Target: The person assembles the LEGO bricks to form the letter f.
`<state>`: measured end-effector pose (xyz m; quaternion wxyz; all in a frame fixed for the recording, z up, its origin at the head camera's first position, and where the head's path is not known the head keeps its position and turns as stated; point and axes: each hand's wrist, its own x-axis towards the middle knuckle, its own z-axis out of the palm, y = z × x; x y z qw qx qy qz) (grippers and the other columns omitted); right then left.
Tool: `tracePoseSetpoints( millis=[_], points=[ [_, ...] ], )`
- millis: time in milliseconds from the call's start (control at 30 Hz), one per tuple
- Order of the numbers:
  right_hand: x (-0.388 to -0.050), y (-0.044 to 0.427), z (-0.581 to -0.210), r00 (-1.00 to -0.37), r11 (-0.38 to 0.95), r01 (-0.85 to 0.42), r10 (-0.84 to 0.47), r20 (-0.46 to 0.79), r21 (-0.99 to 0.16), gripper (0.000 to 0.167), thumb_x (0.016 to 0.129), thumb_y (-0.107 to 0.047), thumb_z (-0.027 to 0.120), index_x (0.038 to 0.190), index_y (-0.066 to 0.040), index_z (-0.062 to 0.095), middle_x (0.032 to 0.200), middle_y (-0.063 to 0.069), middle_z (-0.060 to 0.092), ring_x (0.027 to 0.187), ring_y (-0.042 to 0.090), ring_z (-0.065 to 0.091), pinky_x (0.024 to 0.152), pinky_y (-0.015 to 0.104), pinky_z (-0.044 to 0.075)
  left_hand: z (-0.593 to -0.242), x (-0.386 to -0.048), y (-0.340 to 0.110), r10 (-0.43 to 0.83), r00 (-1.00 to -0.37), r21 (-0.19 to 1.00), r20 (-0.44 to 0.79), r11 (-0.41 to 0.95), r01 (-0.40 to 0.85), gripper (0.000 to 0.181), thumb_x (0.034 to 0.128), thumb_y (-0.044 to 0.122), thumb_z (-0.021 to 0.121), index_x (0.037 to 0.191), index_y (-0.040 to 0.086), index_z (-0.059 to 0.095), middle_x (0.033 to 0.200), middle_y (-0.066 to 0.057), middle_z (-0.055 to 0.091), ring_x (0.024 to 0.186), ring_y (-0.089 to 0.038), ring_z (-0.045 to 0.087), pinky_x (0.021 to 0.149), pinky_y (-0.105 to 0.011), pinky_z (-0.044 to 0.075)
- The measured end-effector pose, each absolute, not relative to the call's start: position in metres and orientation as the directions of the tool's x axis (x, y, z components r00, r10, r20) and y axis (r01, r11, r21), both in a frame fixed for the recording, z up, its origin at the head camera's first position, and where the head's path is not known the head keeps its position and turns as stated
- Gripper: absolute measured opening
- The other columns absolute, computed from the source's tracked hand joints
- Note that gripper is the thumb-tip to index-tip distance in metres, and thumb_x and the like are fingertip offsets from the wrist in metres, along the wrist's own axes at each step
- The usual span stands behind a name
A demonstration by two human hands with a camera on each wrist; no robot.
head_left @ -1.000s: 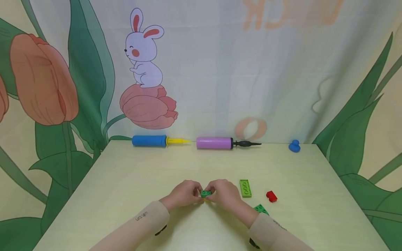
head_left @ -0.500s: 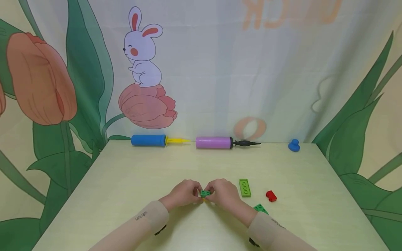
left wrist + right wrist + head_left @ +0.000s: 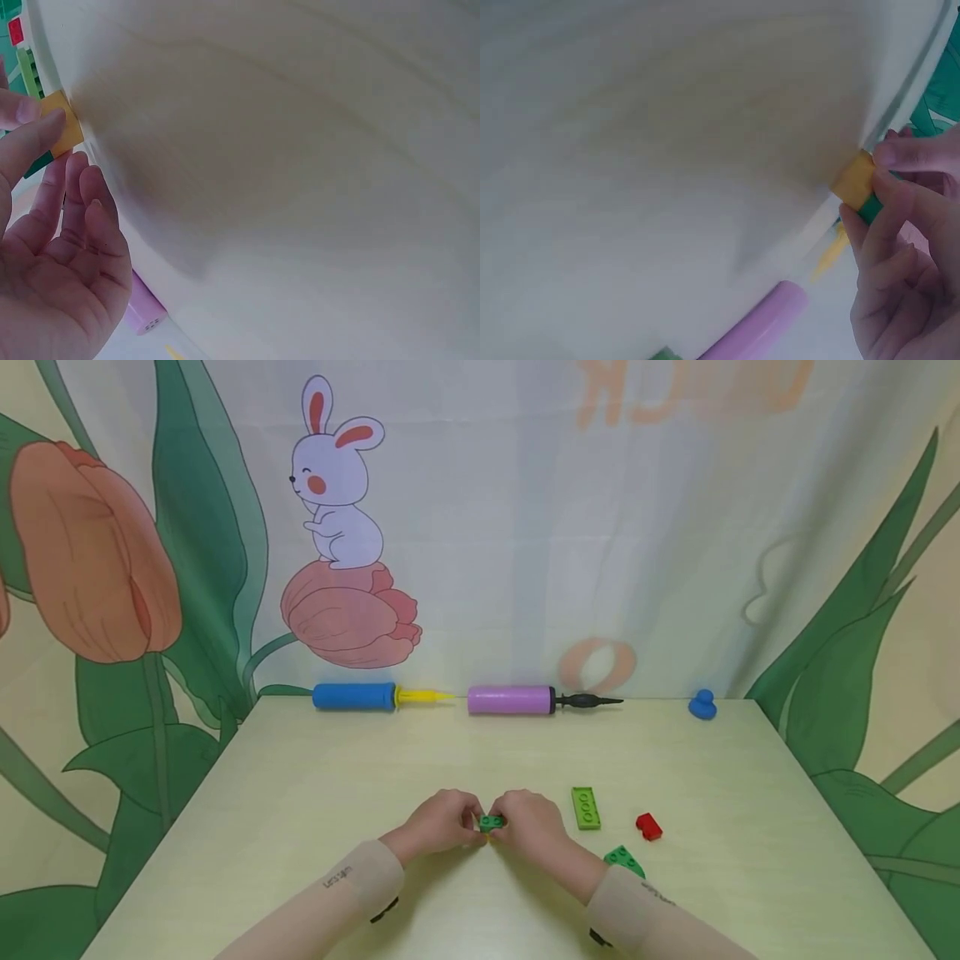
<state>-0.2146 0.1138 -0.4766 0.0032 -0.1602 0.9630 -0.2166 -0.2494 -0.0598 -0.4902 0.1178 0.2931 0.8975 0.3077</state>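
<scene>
Both hands meet over the middle of the table around a small stack of toy building bricks. On top is a green brick (image 3: 491, 822) with studs showing; a yellow-orange brick (image 3: 854, 180) joins it from below. My left hand (image 3: 446, 822) pinches the stack from the left with thumb and fingertips. From the other side my right hand (image 3: 532, 827) pinches it as well. In the left wrist view a thumb lies over the yellow-orange brick (image 3: 73, 129), and fingers cover part of the green one.
Right of the hands lie a light green plate (image 3: 586, 808), a red brick (image 3: 649, 827) and a green studded piece (image 3: 624, 861), partly behind the right sleeve. Along the back edge are a blue pump (image 3: 354, 697), a purple pump (image 3: 512, 700) and a blue knobbed object (image 3: 702, 704).
The right hand and forearm have shifted slightly left, uncovering more of the green studded piece. Both hands keep hold of the stacked bricks, which stay in nearly the same place.
</scene>
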Motion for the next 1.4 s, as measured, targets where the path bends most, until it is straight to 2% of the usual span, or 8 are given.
tracePoseSetpoints(
  millis=[200,367,633,867,1000,1167,1300,1400],
  points=[
    [-0.217,0.119,-0.486,-0.949,0.853,-0.308,-0.307,0.073,-0.420,0.016,0.075,-0.025,0.083,0.086,-0.018,0.074,0.078,-0.011,0.064,0.069,0.009,0.056,0.058,0.029,0.045,-0.490,-0.249,-0.061,0.592,-0.805,0.629,-0.036,0.639,0.443,0.017,0.0779,0.015,0.081,0.083,0.012,0.066,0.064,0.005,0.055,0.059,-0.009,0.048,0.057,-0.026,0.041],
    [-0.218,0.125,-0.487,-0.947,0.840,-0.288,-0.321,0.008,-0.459,0.023,0.074,-0.027,0.084,0.091,-0.015,0.073,0.078,-0.008,0.063,0.069,0.010,0.054,0.061,0.030,0.045,-0.489,-0.247,-0.062,0.587,-0.808,0.629,-0.050,0.647,0.431,0.019,0.0770,0.016,0.082,0.083,0.012,0.065,0.064,0.004,0.055,0.059,-0.009,0.048,0.057,-0.026,0.041],
    [-0.219,0.127,-0.483,-0.956,0.840,-0.236,-0.290,-0.038,-0.489,0.016,0.081,-0.019,0.076,0.095,-0.014,0.073,0.081,-0.007,0.064,0.070,0.010,0.056,0.063,0.029,0.046,-0.490,-0.247,-0.067,0.575,-0.816,0.615,-0.059,0.665,0.423,0.022,0.0742,0.017,0.084,0.085,0.011,0.066,0.065,0.005,0.055,0.060,-0.009,0.048,0.060,-0.027,0.042],
    [-0.219,0.130,-0.480,-0.956,0.848,-0.238,-0.290,-0.038,-0.474,0.008,0.085,-0.025,0.074,0.086,-0.017,0.073,0.076,-0.009,0.063,0.064,0.009,0.054,0.059,0.028,0.045,-0.486,-0.245,-0.071,0.590,-0.805,0.641,-0.065,0.642,0.419,0.020,0.0736,0.014,0.084,0.085,0.009,0.068,0.065,0.004,0.057,0.061,-0.009,0.050,0.059,-0.027,0.042],
    [-0.219,0.130,-0.478,-0.954,0.845,-0.228,-0.293,-0.062,-0.483,0.013,0.087,-0.029,0.072,0.082,-0.018,0.072,0.070,-0.011,0.060,0.058,0.009,0.051,0.054,0.028,0.043,-0.482,-0.247,-0.071,0.573,-0.816,0.655,-0.081,0.648,0.390,0.026,0.0749,0.014,0.084,0.095,0.009,0.068,0.066,0.002,0.058,0.058,-0.010,0.051,0.057,-0.026,0.043],
    [-0.218,0.127,-0.477,-0.947,0.833,-0.234,-0.313,-0.077,-0.501,0.013,0.088,-0.030,0.071,0.083,-0.018,0.072,0.069,-0.011,0.059,0.057,0.010,0.051,0.054,0.028,0.042,-0.483,-0.248,-0.069,0.582,-0.807,0.683,-0.097,0.629,0.371,0.039,0.0758,0.017,0.084,0.110,0.012,0.065,0.067,0.001,0.059,0.056,-0.010,0.053,0.056,-0.026,0.044],
    [-0.216,0.126,-0.476,-0.945,0.832,-0.227,-0.314,-0.092,-0.506,0.011,0.089,-0.029,0.070,0.088,-0.019,0.073,0.073,-0.009,0.059,0.060,0.011,0.051,0.055,0.029,0.042,-0.484,-0.248,-0.068,0.585,-0.806,0.683,-0.089,0.625,0.378,0.038,0.0745,0.018,0.085,0.107,0.013,0.065,0.067,0.001,0.059,0.056,-0.011,0.053,0.056,-0.026,0.043],
    [-0.215,0.129,-0.475,-0.946,0.831,-0.221,-0.309,-0.094,-0.511,0.009,0.090,-0.028,0.069,0.090,-0.020,0.073,0.074,-0.009,0.060,0.055,0.010,0.053,0.052,0.029,0.043,-0.486,-0.248,-0.067,0.573,-0.816,0.672,-0.084,0.637,0.378,0.037,0.0733,0.020,0.086,0.103,0.013,0.064,0.067,0.002,0.058,0.056,-0.010,0.052,0.056,-0.026,0.043]
  ],
)
